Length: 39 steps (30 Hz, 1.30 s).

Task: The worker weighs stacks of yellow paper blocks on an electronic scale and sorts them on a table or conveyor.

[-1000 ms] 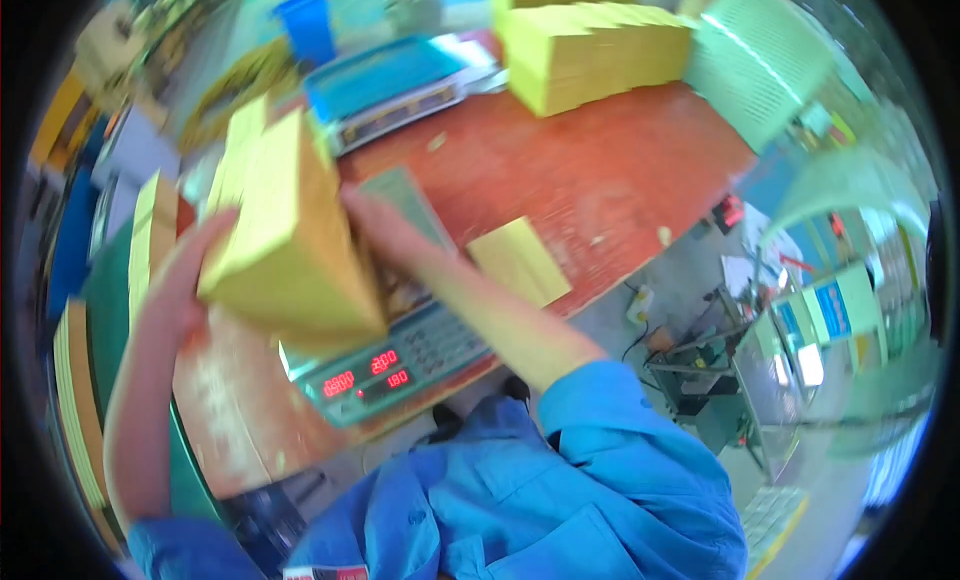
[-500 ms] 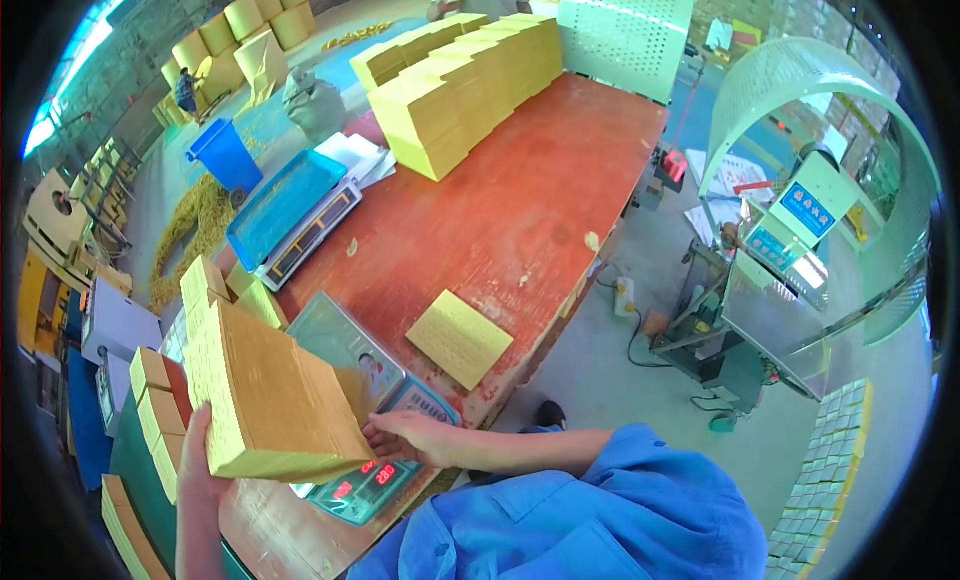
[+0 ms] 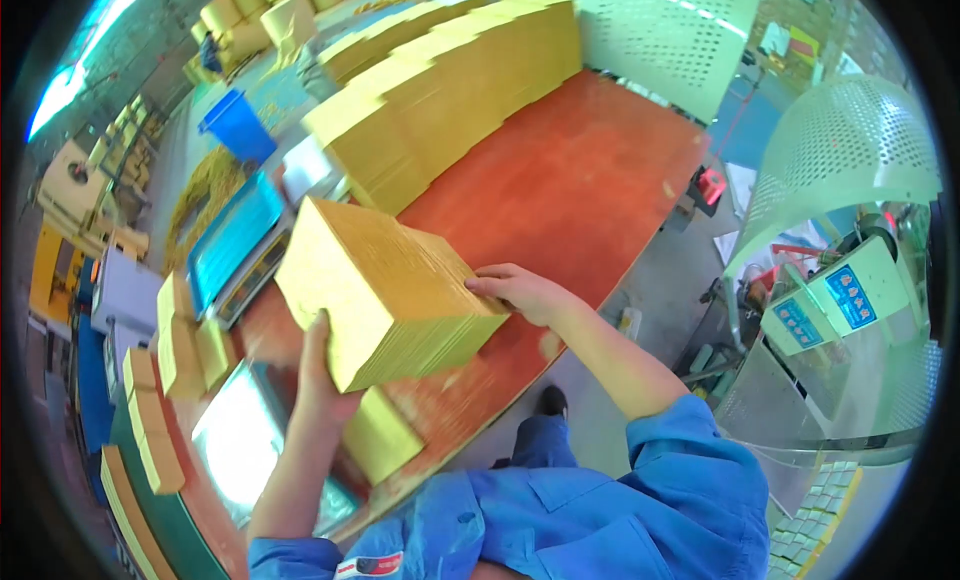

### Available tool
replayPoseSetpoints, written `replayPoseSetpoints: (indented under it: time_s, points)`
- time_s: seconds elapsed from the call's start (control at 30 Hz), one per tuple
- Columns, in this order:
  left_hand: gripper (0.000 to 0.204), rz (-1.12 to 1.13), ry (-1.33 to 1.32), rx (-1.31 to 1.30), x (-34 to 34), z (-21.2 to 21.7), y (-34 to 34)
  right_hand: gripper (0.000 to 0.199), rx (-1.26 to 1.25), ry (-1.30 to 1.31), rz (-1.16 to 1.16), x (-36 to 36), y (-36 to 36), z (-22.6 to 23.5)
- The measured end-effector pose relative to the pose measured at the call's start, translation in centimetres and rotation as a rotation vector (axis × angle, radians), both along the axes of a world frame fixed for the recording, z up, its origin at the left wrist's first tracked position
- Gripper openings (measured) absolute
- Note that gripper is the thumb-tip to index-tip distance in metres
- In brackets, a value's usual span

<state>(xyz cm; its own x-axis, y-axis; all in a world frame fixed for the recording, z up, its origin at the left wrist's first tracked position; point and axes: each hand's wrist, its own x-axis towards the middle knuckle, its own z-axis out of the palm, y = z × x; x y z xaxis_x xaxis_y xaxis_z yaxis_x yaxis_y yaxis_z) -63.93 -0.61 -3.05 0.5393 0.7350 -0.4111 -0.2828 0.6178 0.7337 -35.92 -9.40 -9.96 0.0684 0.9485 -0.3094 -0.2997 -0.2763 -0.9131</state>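
Observation:
A thick stack of yellow paper [image 3: 395, 295] is held between my hands above the red table [image 3: 570, 180]. My left hand [image 3: 325, 375] grips its near left end, thumb up along the face. At the right end, my right hand [image 3: 520, 295] presses with its fingers bent over the edge; the far side of the grip is hidden. The weighing scale [image 3: 235, 435], with a shiny metal plate, sits bare at the lower left. Beside it lies a thin yellow paper stack [image 3: 385, 440], partly below the held one.
A long row of tall yellow paper stacks [image 3: 450, 110] stands along the table's far left side. A blue-topped scale [image 3: 235, 240] and smaller paper stacks [image 3: 180, 355] are on the left. To the right stands a machine with a perforated guard [image 3: 840, 170].
Both hands have lifted the paper stack off the scale and carried it to the right and farther over the table. My view has turned and shifted along with it.

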Motion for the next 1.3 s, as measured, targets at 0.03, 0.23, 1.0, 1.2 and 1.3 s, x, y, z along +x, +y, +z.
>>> replayPoseSetpoints:
  time_s: [0.03,0.23,1.0,1.2,1.3]
  points:
    - [0.063,-0.044,-0.041,-0.062,3.8,-1.0,0.9,0.044,-0.042,-0.123,0.024,4.0,1.3,-0.8]
    - [0.074,-0.234,0.1,0.078,32.3,-0.5,5.3,0.046,-0.088,-0.339,-0.23,25.3,1.3,-1.8]
    - [0.097,-0.245,0.487,0.861,61.6,9.3,5.9,0.019,0.077,-1.494,-0.686,30.0,-6.9,-6.4]
    - [0.089,0.087,0.693,1.431,28.2,7.9,12.9,0.025,0.198,-1.628,-0.432,30.4,-4.7,-9.6]
    - [0.079,0.097,0.926,1.055,5.5,8.5,15.6,0.029,0.238,-1.162,-0.577,24.7,-1.6,-7.7]
